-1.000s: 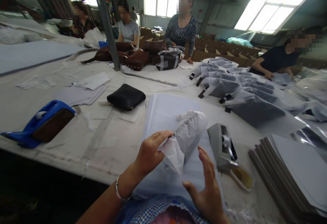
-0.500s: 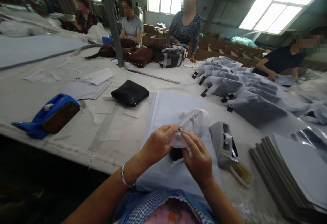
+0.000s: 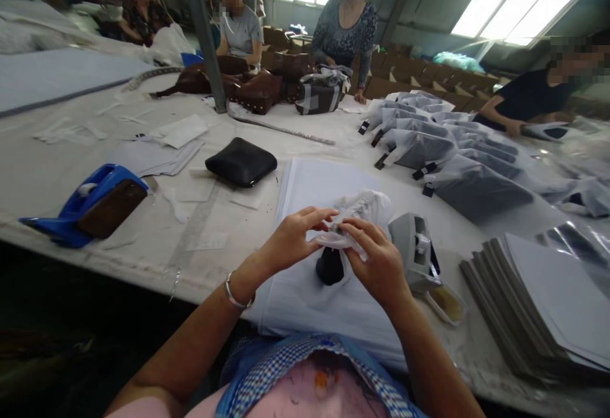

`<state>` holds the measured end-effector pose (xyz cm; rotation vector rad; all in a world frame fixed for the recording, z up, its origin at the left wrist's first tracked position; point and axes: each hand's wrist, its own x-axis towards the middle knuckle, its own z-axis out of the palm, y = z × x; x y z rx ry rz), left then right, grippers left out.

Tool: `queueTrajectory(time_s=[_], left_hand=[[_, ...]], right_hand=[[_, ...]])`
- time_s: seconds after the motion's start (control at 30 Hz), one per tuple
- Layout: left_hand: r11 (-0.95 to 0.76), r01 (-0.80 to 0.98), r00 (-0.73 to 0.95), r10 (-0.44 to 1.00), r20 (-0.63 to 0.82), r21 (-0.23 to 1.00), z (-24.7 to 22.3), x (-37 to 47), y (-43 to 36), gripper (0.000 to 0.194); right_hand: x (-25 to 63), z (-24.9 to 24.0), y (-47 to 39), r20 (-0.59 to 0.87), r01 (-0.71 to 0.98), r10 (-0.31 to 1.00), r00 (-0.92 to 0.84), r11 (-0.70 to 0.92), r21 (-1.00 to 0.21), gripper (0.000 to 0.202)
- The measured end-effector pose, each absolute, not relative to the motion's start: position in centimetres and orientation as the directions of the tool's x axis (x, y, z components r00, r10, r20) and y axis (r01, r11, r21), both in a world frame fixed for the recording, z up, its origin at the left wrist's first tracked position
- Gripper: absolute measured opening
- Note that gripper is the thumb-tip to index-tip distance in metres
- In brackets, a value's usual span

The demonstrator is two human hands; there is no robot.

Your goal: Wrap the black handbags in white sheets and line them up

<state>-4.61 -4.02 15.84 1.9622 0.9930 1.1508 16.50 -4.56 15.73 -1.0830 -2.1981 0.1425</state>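
Observation:
My left hand (image 3: 296, 238) pinches the near left edge of a crumpled white wrapping sheet (image 3: 372, 203), thumb below and fingers above. From the other side my right hand (image 3: 377, 258) is closed on the same sheet, fingertips close to those of the left. The sheet covers something long with a ridged or beaded line along it; what it is I cannot make out. A rounded black piece (image 3: 330, 268) shows beneath the sheet, between my hands. All this rests on a stack of thin white sheets (image 3: 298, 192).
Left lies a black pouch (image 3: 241, 164), then a blue tape dispenser (image 3: 102, 183) with a brown phone-like object (image 3: 113, 208) against it. A grey tape dispenser (image 3: 408, 240) and stacked grey boards (image 3: 553, 297) stand right. Wrapped bags (image 3: 471, 183) fill the far right. Co-workers stand beyond.
My fingers have loosened and shifted along the sheet's edge, and its near rim is lifted. More of the black piece shows. The view has tilted slightly downward.

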Motion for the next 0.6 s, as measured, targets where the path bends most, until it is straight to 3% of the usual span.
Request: queueTrajectory(time_s=[0.2,0.37,0.5,0.6], left_hand=[[-0.403,0.120,0.384,0.861,0.332,0.907,15.4,-5.5,-3.5,0.057],[-0.166,-0.135,0.453,0.866,0.210,0.977,14.0,-5.5,-2.3,0.060],[-0.057,-0.253,0.356,0.923,0.147,0.966,12.2,-4.0,-1.5,0.050],[-0.042,-0.288,0.213,0.971,0.107,0.957,11.4,-2.6,-2.0,0.049]], right_hand=[[16.6,16.9,-4.0,0.494,0.615,0.748,-0.443,0.654,-0.439,0.029],[16.9,18.3,-3.2,0.396,0.568,0.779,-0.487,0.627,-0.534,0.015],[16.9,17.9,-2.6,0.358,0.528,0.806,-0.471,0.583,-0.618,0.016],[16.7,17.0,-2.8,0.397,0.544,0.812,-0.427,0.581,-0.605,0.021]])
